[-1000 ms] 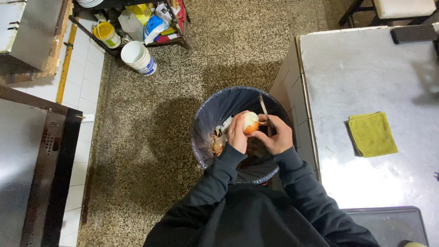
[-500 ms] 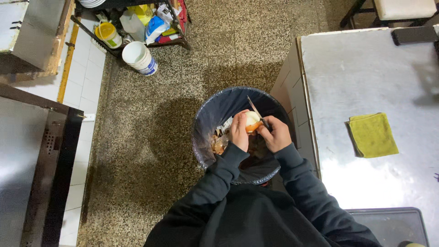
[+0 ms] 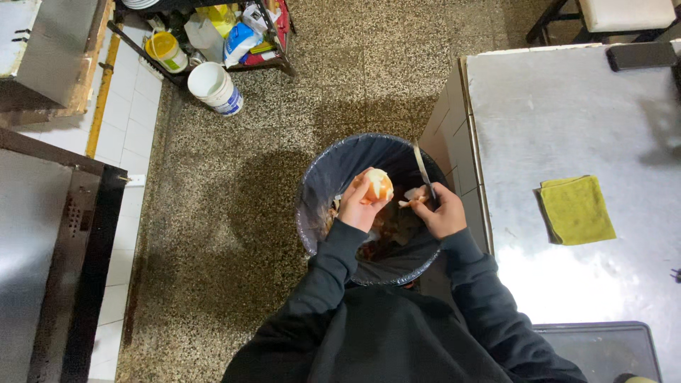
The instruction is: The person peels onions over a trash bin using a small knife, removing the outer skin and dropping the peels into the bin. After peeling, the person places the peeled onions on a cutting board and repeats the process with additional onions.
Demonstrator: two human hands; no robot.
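Observation:
I stand over a round bin (image 3: 319, 206) lined with a dark bag and hold both hands above it. My left hand (image 3: 358, 208) grips a pale, partly peeled onion (image 3: 377, 186). In my right hand (image 3: 441, 211) is a knife (image 3: 423, 169) with its blade pointing away from me, and a strip of onion skin (image 3: 413, 196) is pinched against it. The two hands are a little apart. Peelings and scraps lie inside the bin below them.
A steel table (image 3: 567, 128) stands to the right with a folded yellow-green cloth (image 3: 576, 210) and a dark flat object (image 3: 642, 55) at its far edge. A white bucket (image 3: 215, 88) and a rack of bottles (image 3: 213, 28) sit at the back left. A steel appliance (image 3: 50, 248) is at left.
The right hand has pulled away to the right from the onion, drawing a strip of skin off with the knife. The left hand still holds the onion over the bin.

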